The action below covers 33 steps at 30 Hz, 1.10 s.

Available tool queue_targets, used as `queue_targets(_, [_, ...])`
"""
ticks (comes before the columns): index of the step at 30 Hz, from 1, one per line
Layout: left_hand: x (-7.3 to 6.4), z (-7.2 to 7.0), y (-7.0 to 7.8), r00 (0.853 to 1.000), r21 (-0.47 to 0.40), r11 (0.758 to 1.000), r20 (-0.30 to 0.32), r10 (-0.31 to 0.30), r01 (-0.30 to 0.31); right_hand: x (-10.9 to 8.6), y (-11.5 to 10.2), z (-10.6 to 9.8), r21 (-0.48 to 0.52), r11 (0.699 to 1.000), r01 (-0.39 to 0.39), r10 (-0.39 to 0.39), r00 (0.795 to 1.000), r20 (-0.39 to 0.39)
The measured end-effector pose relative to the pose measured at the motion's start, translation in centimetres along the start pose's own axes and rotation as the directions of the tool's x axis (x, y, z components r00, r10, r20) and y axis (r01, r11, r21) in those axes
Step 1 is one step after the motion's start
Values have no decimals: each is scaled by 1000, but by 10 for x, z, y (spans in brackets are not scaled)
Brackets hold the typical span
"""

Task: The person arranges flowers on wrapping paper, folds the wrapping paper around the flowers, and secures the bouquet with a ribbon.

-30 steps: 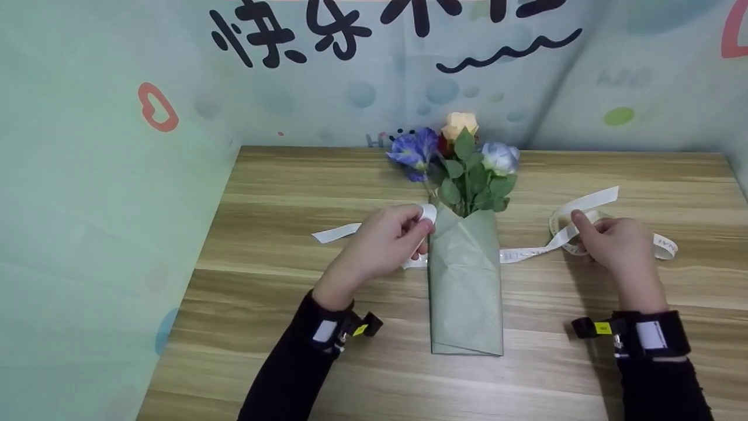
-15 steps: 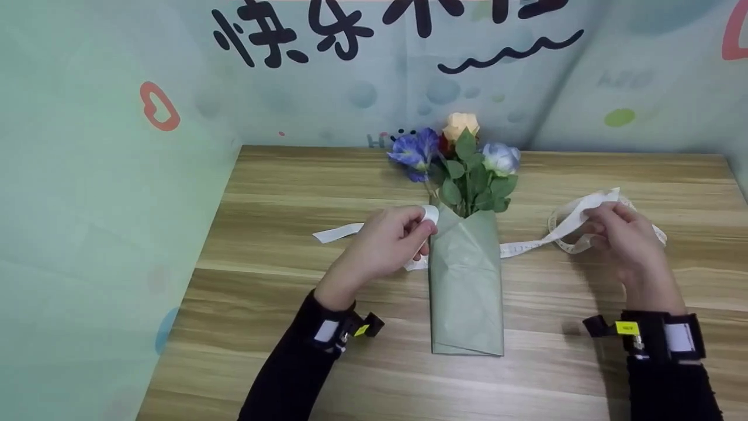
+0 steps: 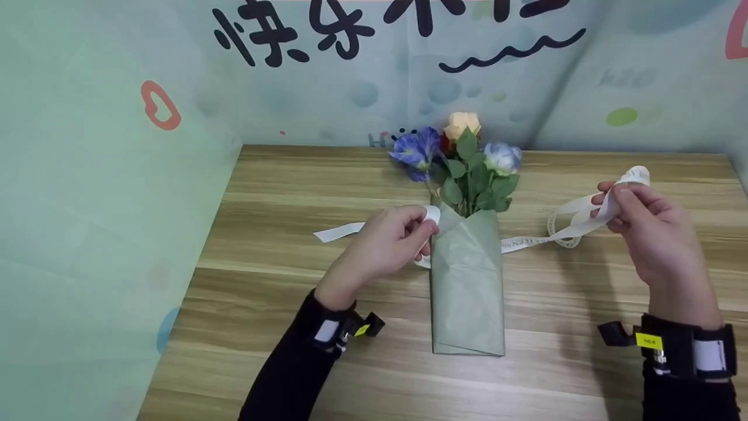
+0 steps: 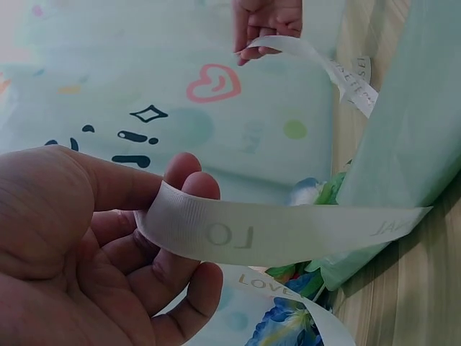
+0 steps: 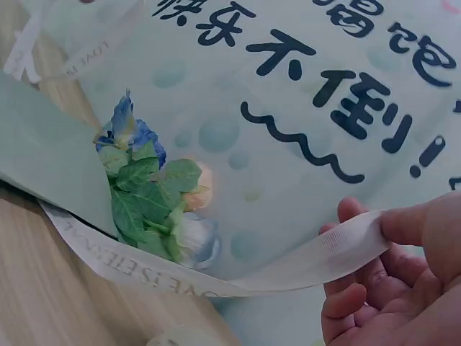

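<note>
A bouquet in pale green wrapping paper (image 3: 467, 286) lies on the table, its blue, peach and pale blue flowers (image 3: 502, 158) toward the back wall. White printed ribbon (image 3: 526, 242) passes beneath the wrap and comes out on both sides. At the wrap's left edge my left hand (image 3: 388, 241) pinches the ribbon between thumb and fingers; the left wrist view shows the pinched ribbon (image 4: 245, 231) with lettering. Off to the right, raised above the table, my right hand (image 3: 660, 228) pinches the other length of ribbon, also seen as a taut-looking ribbon (image 5: 310, 270) in the right wrist view.
The wood-grain table (image 3: 280, 316) meets a printed pale cloth backdrop (image 3: 327, 99) at the back and left. A free ribbon tail (image 3: 339, 232) lies left of the left hand. Ribbon loops (image 3: 564, 231) hang or lie between bouquet and right hand.
My right hand has moved right and up, drawing its ribbon along and lifting part of the loops. The left hand and the bouquet stay nearly still.
</note>
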State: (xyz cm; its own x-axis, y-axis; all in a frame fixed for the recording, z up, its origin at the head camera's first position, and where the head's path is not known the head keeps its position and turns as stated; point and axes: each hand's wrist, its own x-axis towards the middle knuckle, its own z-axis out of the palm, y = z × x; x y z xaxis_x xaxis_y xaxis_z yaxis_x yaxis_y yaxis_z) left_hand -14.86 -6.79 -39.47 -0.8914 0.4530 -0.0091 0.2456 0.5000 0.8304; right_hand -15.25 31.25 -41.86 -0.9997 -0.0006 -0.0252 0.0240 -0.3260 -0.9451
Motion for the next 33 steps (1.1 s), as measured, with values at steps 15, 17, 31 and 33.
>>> queue_targets(15, [2, 30, 10, 997, 97, 992, 10, 83, -84, -36, 11, 101, -337, 803, 491, -390, 861, 325])
queue_targets(17, [2, 36, 11, 995, 86, 991, 24, 97, -99, -37, 14, 112, -407, 733, 545, -418, 833, 362])
queue_targets(31, [4, 48, 10, 972, -239, 951, 83, 219, -194, -31, 31, 132, -716, 404, 570, -466, 801, 376])
queue_targets(33, [4, 49, 10, 976, -278, 946, 84, 200, -170, -29, 33, 131, -712, 386, 587, -470, 789, 396])
